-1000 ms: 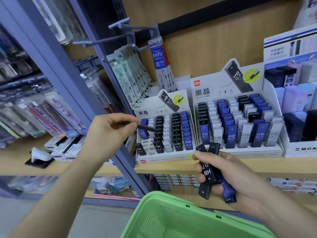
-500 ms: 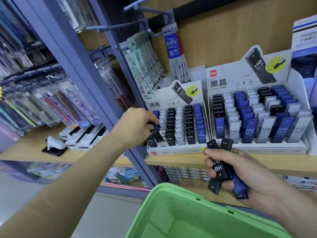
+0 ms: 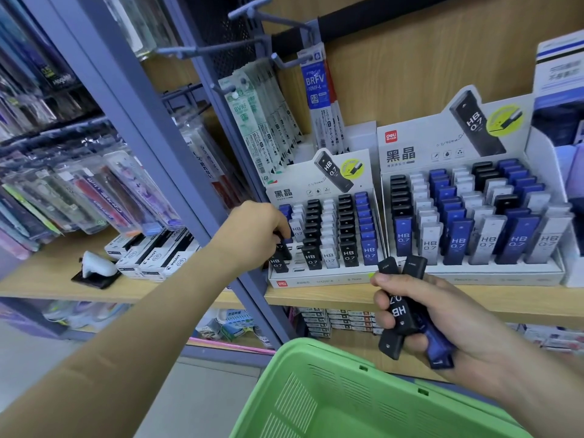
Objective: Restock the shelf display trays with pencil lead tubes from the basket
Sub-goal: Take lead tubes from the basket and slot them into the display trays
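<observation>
Head view: shop shelf (image 3: 316,298) bears small tray (image 3: 316,281) and large tray (image 3: 474,276). Left hand (image 3: 252,235) fingers pinch one black tube (image 3: 282,248) at small tray's near-left corner; right hand (image 3: 442,317) grips several tubes (image 3: 399,311) near one green basket (image 3: 331,390).

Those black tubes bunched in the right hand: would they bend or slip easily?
Probably stiff: the black tubes show straight, boxy edges in the right hand. Likely light: several fit one grip. Smooth sides may slip; they fan apart.

lead tubes (image 3: 349,257) upright in tray (image 3: 316,282), green basket (image 3: 331,390)
</observation>
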{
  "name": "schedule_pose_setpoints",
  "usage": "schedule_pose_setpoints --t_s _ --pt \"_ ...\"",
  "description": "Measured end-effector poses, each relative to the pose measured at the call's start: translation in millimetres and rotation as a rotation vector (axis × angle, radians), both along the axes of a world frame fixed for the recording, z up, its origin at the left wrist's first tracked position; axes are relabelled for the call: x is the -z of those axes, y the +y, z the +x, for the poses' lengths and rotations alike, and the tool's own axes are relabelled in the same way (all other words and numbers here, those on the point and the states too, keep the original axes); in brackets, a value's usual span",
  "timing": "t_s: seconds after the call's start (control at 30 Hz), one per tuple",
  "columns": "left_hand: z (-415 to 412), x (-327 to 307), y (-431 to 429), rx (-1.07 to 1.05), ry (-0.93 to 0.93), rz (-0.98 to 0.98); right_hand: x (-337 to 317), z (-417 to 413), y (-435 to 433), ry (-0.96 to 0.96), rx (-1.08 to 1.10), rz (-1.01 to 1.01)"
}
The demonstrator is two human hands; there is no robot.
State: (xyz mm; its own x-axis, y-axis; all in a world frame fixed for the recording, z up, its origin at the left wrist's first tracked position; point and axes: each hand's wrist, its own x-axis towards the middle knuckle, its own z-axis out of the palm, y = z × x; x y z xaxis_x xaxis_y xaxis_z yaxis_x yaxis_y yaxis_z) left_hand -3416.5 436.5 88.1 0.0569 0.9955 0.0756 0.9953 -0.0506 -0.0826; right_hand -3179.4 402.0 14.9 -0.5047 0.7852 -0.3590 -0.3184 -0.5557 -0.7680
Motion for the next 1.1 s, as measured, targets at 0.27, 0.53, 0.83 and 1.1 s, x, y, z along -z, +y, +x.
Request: schedule_pose_setpoints --t_s 0.27,0.53,0.83,1.1 --pt "0.8 -1.7 -0.2 -0.015 0.015 -0.116 -2.1 2.8 -0.6 -0.002 0.003 -0.009" --pt "5.7 11.8 10.6 -0.091 0.042 -0.176 -7.2 -0.1 -5.4 0.054 0.008 -0.047" --pt "79.6 7.3 -53.4 0.141 -1.002 -0.239 -10.9 0.7 -5.0 0.113 -0.046 -0.02" --pt "76.9 20.5 -53.6 -0.043 -1.435 -0.045 -9.5 6.0 -2.5 0.087 -0.077 -0.009"
